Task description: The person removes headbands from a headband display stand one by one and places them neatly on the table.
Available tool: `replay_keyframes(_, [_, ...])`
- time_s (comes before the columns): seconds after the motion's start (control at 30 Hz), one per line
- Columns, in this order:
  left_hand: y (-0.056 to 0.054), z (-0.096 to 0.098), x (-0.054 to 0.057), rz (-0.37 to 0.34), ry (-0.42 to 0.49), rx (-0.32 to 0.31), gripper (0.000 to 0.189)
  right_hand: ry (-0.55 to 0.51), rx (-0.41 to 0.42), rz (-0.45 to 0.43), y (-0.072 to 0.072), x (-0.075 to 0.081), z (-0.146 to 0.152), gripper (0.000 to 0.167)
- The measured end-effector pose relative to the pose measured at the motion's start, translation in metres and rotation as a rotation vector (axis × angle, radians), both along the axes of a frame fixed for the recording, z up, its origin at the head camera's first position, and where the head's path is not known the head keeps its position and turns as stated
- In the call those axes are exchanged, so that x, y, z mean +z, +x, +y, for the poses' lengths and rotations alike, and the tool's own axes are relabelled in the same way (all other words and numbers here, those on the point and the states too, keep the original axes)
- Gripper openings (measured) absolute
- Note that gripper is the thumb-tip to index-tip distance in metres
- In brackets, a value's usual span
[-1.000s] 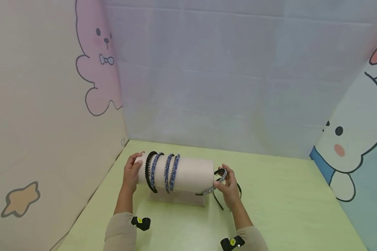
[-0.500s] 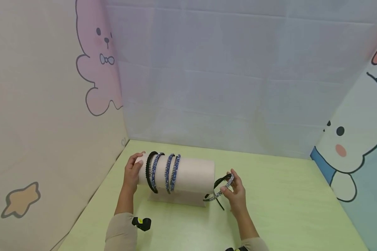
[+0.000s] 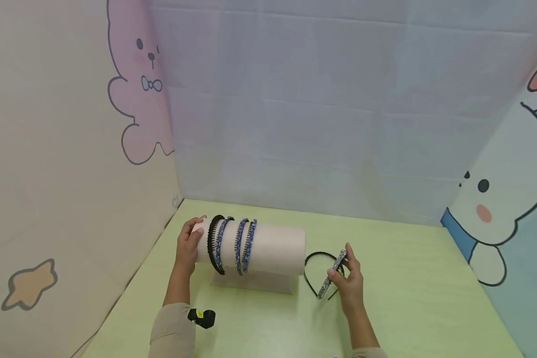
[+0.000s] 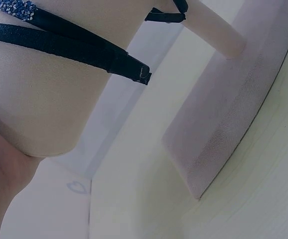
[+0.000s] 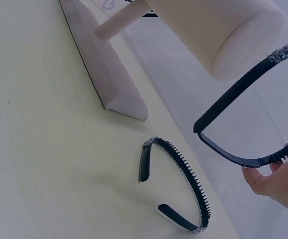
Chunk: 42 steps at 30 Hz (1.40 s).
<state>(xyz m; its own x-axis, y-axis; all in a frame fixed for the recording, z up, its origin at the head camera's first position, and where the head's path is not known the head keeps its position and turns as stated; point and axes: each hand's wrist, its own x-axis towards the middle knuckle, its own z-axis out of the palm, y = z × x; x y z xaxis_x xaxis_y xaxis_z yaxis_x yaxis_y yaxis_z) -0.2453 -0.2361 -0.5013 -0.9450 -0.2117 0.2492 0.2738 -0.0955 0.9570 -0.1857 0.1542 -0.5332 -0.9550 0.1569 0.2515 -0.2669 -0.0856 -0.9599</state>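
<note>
My left hand (image 3: 189, 244) grips the left end of a pale padded headband stand (image 3: 279, 248), a lying roll on a low base (image 3: 255, 282). A black toothed headband (image 3: 212, 243) and several blue sparkly headbands (image 3: 248, 246) sit round the roll, toward its left half. Off its right end, my right hand (image 3: 352, 283) pinches a silver rhinestone headband (image 3: 325, 287) between thumb and fingers, turned edge-on in the head view. The right wrist view shows this headband (image 5: 236, 94) raised, its black inner side visible. Headband ends (image 4: 129, 69) hang below the roll in the left wrist view.
Another black toothed headband (image 3: 311, 256) with glittery patches lies on the pale green table (image 3: 411, 288), right of the stand and partly behind my right hand. Cartoon-printed cloth walls (image 3: 273, 124) close in the back and both sides.
My right hand has drawn the silver headband away from the roll's right end, to the right, and turned it edge-on. The headband on the table is now more exposed. My left hand stays put.
</note>
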Motion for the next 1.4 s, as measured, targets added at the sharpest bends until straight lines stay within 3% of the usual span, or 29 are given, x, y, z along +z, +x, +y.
replay_keyframes(0.27, [0.0, 0.0, 0.001, 0.01, -0.009, -0.004, 0.026, -0.032, -0.149, -0.031, 0.002, -0.004, 0.01, 0.067])
replay_keyframes(0.5, [0.002, 0.0, 0.003, 0.004, -0.009, -0.005, 0.026, 0.096, -0.295, -0.147, 0.003, -0.017, 0.026, 0.067])
replay_keyframes(0.9, [0.001, -0.001, 0.001, 0.01, -0.017, -0.005, 0.027, 0.135, -0.354, -0.347, -0.012, -0.037, 0.049, 0.084])
replay_keyframes(1.4, [0.0, 0.0, 0.0, 0.019, -0.008, -0.001, 0.026, 0.3, -0.376, -0.348, -0.034, -0.051, 0.068, 0.088])
